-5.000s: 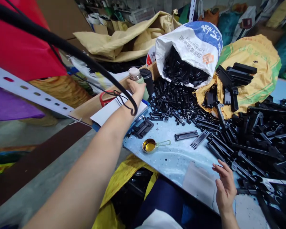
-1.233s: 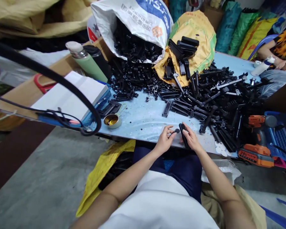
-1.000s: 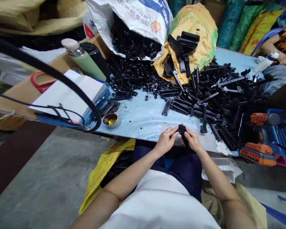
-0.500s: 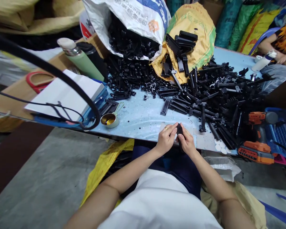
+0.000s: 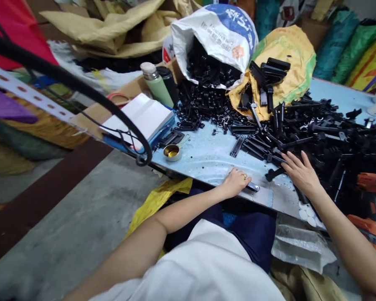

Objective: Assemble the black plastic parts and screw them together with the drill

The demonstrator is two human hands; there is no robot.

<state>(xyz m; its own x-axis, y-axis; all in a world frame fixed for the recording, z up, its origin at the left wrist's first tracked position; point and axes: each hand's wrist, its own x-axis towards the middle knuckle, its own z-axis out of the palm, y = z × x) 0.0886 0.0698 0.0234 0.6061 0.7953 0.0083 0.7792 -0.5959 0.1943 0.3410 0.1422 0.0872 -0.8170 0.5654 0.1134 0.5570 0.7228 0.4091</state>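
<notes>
My left hand [image 5: 236, 182] rests at the front edge of the pale blue table [image 5: 207, 156], fingers curled over one end of a slim black part [image 5: 253, 187] with a metal tip. My right hand [image 5: 300, 174] lies further right with its fingers spread flat, touching the near edge of a big heap of long black plastic parts [image 5: 319, 133]. It holds nothing.
A white sack [image 5: 219, 33] spills small black pieces; a yellow sack [image 5: 293, 62] lies beside it. A green bottle [image 5: 156, 85], a white box [image 5: 142, 119] and a small gold cup of oil [image 5: 172, 151] stand left. An orange drill [image 5: 371, 182] lies right. A black hose [image 5: 81, 90] crosses the left foreground.
Both hands were pinching one black piece together near the table edge. Now they have parted: the right reaches out open onto the heap, the left stays low on the table. The view swung left.
</notes>
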